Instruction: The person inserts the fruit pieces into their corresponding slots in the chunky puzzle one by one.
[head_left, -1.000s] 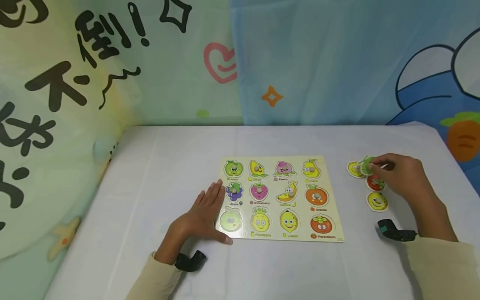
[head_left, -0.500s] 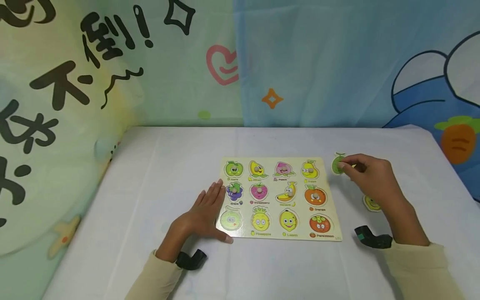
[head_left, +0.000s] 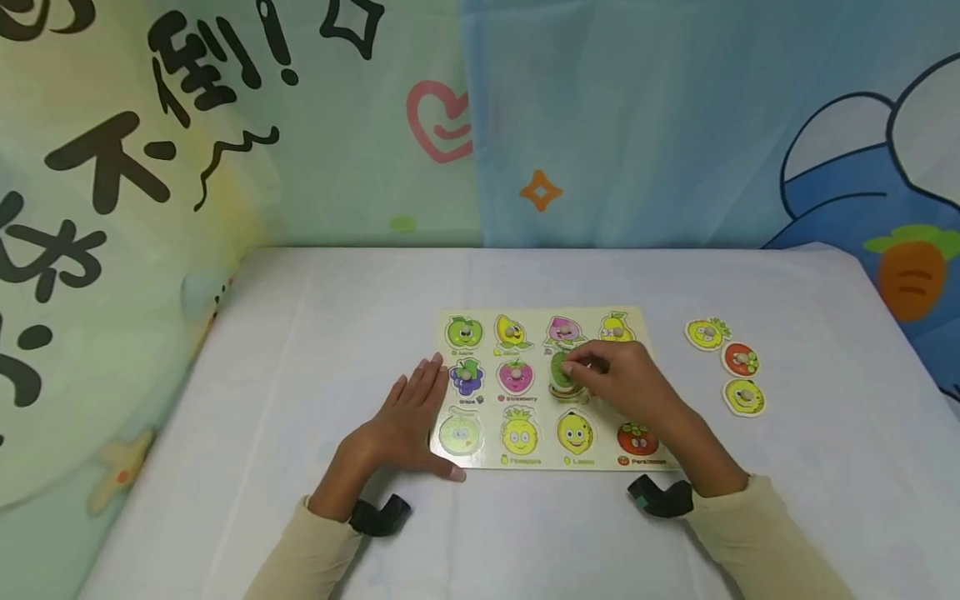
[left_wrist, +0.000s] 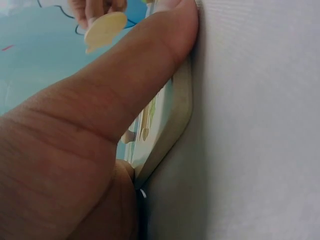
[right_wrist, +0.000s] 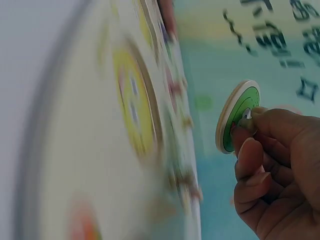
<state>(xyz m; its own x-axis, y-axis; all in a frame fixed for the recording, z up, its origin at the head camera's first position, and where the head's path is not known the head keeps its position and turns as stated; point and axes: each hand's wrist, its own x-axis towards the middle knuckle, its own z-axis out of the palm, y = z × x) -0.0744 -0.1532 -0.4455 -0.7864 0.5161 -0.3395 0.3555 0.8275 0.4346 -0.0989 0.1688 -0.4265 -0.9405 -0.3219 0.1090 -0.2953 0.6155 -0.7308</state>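
Note:
A cream fruit puzzle board (head_left: 480,461) lies on the white table. My left hand (head_left: 401,425) rests spread along its left edge, fingers straight; in the left wrist view the thumb (left_wrist: 145,55) lies against the board's rim. Above the board's middle, my right hand (head_left: 626,379) pinches a round green fruit piece (head_left: 560,369) by its small knob. The right wrist view shows that green piece (right_wrist: 242,117) held tilted, clear of the board. The pale melon slot (head_left: 460,434) at the bottom left shows no knobbed piece. Knobbed pieces such as the strawberry (head_left: 515,377) sit in the upper rows.
Right of the board lie three loose pieces: a pineapple (head_left: 706,334), a red persimmon piece (head_left: 741,360) and a yellow smiling piece (head_left: 744,397). A printed cloth backdrop (head_left: 637,125) stands behind the table (head_left: 345,308).
My right hand has lifted the green piece off the loose pieces at the right and carried it left over the board. The left hand has stayed at the board's edge.

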